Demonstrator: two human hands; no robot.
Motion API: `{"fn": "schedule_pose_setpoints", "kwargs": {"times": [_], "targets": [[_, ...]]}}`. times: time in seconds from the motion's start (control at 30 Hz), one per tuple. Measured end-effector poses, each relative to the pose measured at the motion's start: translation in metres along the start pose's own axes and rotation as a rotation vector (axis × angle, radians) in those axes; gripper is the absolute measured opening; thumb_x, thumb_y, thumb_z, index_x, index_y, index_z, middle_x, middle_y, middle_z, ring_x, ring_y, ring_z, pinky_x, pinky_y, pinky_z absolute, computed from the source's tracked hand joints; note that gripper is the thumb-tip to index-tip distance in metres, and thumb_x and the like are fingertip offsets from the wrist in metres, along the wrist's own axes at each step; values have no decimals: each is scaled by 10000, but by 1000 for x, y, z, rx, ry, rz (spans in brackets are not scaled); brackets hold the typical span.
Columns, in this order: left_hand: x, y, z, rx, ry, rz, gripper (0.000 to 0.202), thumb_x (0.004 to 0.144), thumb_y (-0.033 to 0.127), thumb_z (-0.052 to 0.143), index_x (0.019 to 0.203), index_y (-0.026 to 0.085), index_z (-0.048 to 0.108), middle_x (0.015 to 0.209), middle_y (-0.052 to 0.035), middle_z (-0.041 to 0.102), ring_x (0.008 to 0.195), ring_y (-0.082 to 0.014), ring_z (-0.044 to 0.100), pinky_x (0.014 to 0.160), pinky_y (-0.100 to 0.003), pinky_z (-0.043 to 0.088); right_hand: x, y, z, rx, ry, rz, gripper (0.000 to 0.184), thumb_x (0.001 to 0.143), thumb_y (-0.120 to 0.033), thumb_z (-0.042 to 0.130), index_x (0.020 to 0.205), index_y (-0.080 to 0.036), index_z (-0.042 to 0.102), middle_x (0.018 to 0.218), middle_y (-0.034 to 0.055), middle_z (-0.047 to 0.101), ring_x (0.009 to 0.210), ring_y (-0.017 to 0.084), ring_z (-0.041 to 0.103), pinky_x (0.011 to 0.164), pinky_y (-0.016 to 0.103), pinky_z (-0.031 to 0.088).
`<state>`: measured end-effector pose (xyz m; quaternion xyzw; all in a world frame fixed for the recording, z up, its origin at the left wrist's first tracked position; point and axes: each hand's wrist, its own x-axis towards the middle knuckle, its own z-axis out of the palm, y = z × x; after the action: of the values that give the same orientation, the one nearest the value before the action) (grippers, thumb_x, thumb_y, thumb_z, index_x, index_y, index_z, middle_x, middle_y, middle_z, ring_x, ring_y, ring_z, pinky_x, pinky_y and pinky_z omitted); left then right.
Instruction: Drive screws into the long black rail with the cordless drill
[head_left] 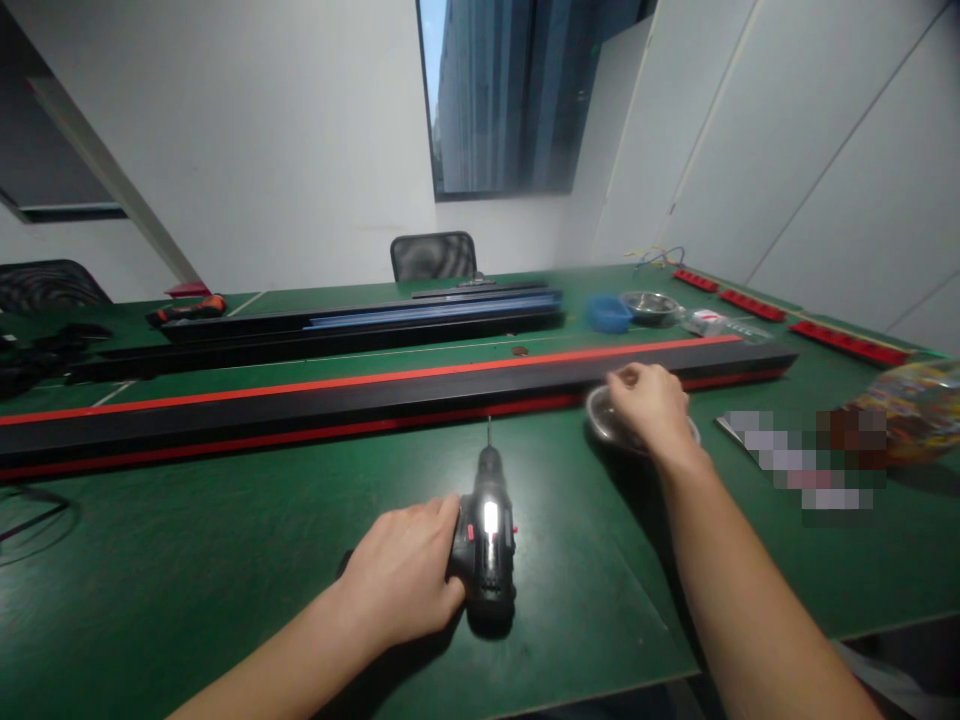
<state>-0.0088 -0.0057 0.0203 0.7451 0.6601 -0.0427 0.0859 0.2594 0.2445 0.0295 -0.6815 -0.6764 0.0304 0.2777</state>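
Note:
My left hand (405,570) is closed around the handle of a black cordless drill (492,550). The drill lies low over the green table, its thin bit pointing away from me towards a long black bar with red edges (360,392). Above a round metal bowl (606,425) is my right hand (649,400), its fingers pinched together. Whatever they hold, if anything, is too small and blurred to make out. The hand hides much of the bowl, including its contents.
More long black bars (337,325) lie behind, with an orange and black power tool (191,308) to their left. A blue bowl (611,315) and another metal bowl (651,305) stand at the back right. Red strips (847,342) line the green table's (225,560) right edge.

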Motion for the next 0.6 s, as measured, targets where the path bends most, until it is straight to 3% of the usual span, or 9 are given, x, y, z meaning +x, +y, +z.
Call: {"fn": "schedule_pose_setpoints", "kwargs": {"times": [0.13, 0.27, 0.43, 0.6], "targets": [[2, -2, 2, -1, 19, 46, 222, 797, 316, 523, 995, 236, 464, 963, -96, 672, 832, -307, 671, 712, -402, 502, -17, -50, 14, 328, -227, -219, 292, 982, -325, 539, 918, -154, 766, 951, 117, 762, 844, 209, 691, 774, 274, 470], [6, -7, -5, 2, -28, 93, 228, 802, 346, 532, 993, 236, 475, 959, -98, 675, 836, -309, 675, 714, -400, 496, -35, -82, 49, 483, -451, -205, 252, 965, -310, 595, 882, -152, 772, 931, 104, 777, 845, 210, 704, 774, 274, 484], [10, -9, -14, 18, -80, 114, 267, 776, 394, 565, 978, 241, 482, 935, -89, 685, 801, -318, 683, 679, -397, 484, -47, -83, 94, 631, -490, -117, 203, 942, -245, 622, 945, -126, 786, 944, 109, 785, 847, 203, 721, 772, 271, 505], [10, -8, -9, 27, -43, 104, 251, 759, 359, 556, 964, 242, 471, 927, -87, 683, 812, -330, 686, 676, -414, 501, -50, -77, 104, 675, -478, -156, 237, 956, -291, 619, 937, -128, 789, 873, 96, 784, 814, 202, 725, 750, 271, 497]]}}
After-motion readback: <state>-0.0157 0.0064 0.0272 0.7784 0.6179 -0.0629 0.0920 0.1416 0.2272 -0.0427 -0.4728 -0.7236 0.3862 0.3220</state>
